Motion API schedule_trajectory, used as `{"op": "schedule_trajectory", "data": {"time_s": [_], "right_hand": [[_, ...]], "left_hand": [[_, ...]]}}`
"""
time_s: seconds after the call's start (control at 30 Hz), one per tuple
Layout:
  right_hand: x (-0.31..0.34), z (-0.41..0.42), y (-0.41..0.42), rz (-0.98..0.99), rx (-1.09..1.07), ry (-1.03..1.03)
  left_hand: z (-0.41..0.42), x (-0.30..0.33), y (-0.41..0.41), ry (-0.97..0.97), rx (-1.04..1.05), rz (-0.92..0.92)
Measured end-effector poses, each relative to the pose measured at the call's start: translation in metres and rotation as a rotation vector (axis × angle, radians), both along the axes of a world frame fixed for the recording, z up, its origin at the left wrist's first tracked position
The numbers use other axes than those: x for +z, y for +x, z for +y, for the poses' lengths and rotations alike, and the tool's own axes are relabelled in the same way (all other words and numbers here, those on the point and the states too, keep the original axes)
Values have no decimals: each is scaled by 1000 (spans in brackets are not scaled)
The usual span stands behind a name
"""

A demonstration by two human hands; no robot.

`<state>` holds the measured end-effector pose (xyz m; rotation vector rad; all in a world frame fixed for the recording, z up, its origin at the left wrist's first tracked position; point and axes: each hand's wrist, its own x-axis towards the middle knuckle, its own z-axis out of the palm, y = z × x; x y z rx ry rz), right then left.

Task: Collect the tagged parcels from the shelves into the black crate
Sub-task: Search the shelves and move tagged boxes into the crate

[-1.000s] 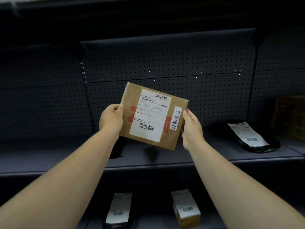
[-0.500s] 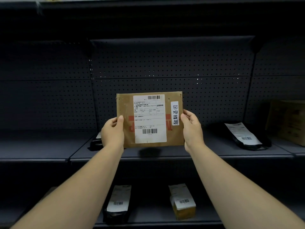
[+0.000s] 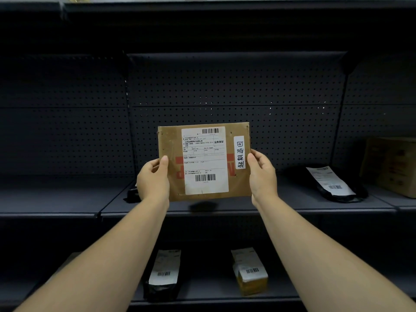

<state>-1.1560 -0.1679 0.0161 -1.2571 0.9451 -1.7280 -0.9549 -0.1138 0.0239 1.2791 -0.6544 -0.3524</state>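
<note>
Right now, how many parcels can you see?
5, maybe more hidden: brown cardboard parcel in both hands; black bag and brown box right; black bag and yellow box below.

Brown cardboard parcel point(image 3: 203, 162) held upright w/ both hands above middle shelf point(image 3: 67, 199) — left hand point(image 3: 153, 180) grips left edge, right hand point(image 3: 262, 174) grips right edge, thumbs on front. White shipping label point(image 3: 204, 159) faces cam, handwritten tag point(image 3: 239, 152) beside it. Black poly bag point(image 3: 331, 184) + cardboard box point(image 3: 391, 165) at right on same shelf. Lower shelf — black bag parcel point(image 3: 163, 274), small yellow box point(image 3: 249, 271).
</note>
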Motion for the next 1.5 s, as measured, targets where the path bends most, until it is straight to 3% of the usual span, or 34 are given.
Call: {"op": "schedule_trajectory", "data": {"time_s": [0.3, 0.6, 1.03, 1.5], "right_hand": [[14, -4, -20, 4, -79, -31], [24, -7, -118, -10, -260, -57], [22, 20, -343, -39, -656, -10], [-3, 92, -602, -48, -1038, 71]], "left_hand": [[-14, 15, -17, -36, -48, -28], [-57, 25, -111, -52, -212, -52], [-107, 29, -352, -41, -551, -105], [-103, 2, -652, 5, -930, -115]]}}
